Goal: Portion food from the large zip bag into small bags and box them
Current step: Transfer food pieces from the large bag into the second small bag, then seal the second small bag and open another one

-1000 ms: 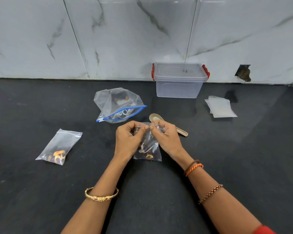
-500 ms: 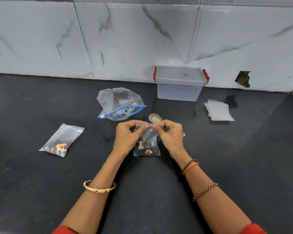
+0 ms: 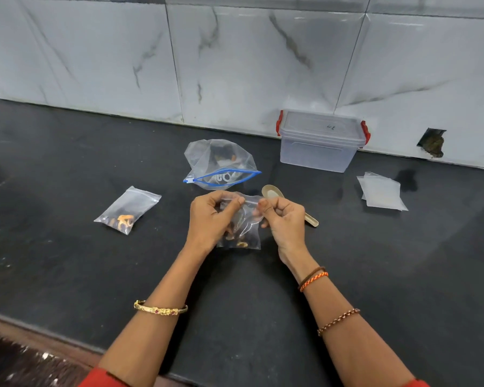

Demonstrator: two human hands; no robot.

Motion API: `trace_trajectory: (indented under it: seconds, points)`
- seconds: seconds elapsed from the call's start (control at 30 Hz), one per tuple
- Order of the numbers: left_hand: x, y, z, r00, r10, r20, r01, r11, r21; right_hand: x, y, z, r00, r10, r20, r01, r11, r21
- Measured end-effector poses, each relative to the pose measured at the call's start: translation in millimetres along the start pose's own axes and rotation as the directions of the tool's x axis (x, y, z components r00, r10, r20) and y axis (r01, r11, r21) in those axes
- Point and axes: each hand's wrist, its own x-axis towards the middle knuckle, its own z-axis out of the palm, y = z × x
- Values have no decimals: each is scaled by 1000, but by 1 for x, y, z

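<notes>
A small clear bag (image 3: 242,230) with dark and orange food pieces in its bottom hangs between my hands, its lower edge on the black counter. My left hand (image 3: 211,219) pinches the left end of its zip strip. My right hand (image 3: 281,219) pinches the right end. Just behind stands the large zip bag (image 3: 221,163) with a blue zip, open, with food inside. A second small bag (image 3: 127,210) with food lies to the left. The clear box (image 3: 320,142) with red clips stands lidded at the back wall.
A beige spoon (image 3: 274,192) lies behind my right hand, its handle partly hidden. A stack of empty small bags (image 3: 382,192) lies at the right. The counter's front edge (image 3: 53,342) runs at the lower left. A marble-tiled wall closes the back.
My hands have drawn slightly apart along the small bag's zip strip. The camera view has shifted, so the counter's front edge now shows.
</notes>
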Motion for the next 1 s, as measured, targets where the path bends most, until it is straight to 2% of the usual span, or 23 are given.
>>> trace_trajectory:
  seconds: [0.13,0.2,0.27,0.47,0.6,0.7,0.83,1.0]
  points:
    - [-5,6,-28,995,-24,-101,16,997,-80,-8,-7,20,990,25,138,-29,999,26]
    - [-5,5,-48,994,-22,-108,18,999,-37,-13,-9,35,967,41,250,-37,999,-20]
    - [-6,4,-66,995,-31,-100,33,999,18,-19,-8,52,952,45,303,-34,999,-41]
    - [-3,-1,-109,981,-5,-193,49,973,225,-23,4,115,943,191,274,-185,982,-45]
    - [8,-14,-148,953,-12,-302,107,947,301,-19,12,162,936,262,234,-221,957,-187]
    - [27,-33,-176,953,-55,-298,179,894,410,-13,17,190,914,331,235,-244,910,-334]
    - [43,-52,-186,960,-158,-231,257,823,506,-7,23,201,917,316,243,-143,830,-540]
    - [59,-59,-184,945,-184,-271,310,771,556,5,30,210,916,315,249,-87,761,-643]
